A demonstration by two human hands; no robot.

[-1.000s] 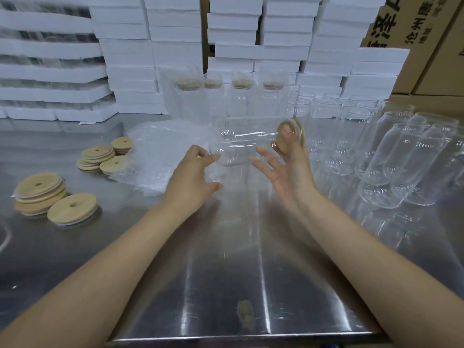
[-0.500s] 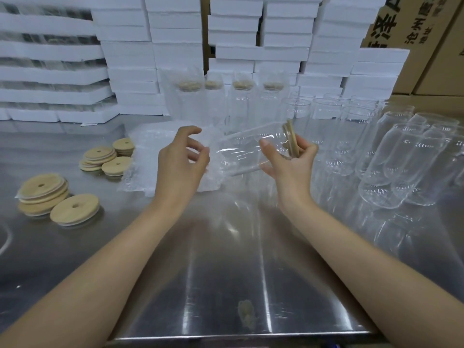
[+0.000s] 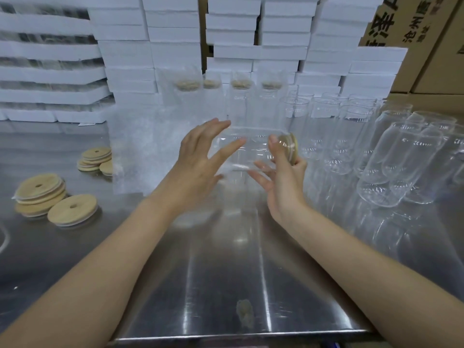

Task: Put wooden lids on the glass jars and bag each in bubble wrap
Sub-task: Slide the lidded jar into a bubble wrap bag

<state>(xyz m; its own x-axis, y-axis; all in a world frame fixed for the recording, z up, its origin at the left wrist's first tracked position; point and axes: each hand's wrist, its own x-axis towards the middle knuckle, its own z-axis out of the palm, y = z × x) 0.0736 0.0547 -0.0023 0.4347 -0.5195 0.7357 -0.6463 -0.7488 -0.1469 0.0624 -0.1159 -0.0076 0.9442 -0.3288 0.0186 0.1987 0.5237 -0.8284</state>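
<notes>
Now the left hand [image 3: 198, 159] has let go: half a second ago its fingers were curled at the base end of the jar [image 3: 248, 151], and now they are straight and spread, holding nothing. Whether a fingertip touches the glass I cannot tell. The right hand [image 3: 283, 177] alone carries the jar, thumb and curled fingers gripping the neck where the lid [image 3: 291, 146] sits. The jar was tilted and now lies about level, above the tabletop [image 3: 213, 272] between the two hands.

My judgement is that the lid step is done for this jar and bagging comes next. The freed left hand is near the bubble wrap [image 3: 140, 151], which lies just to its left. Bagged jars [image 3: 188, 101] stand at the back, bare jars [image 3: 351, 136] stand and lie to the right, and loose lids [image 3: 40, 194] are stacked far left.

As for writing, the carton [image 3: 426, 59] at top right bears large Chinese print, cut off by the frame. I can read "泽" and, smaller, "沧州". The bare jars carry a faint mark near the rim, too small to read.
</notes>
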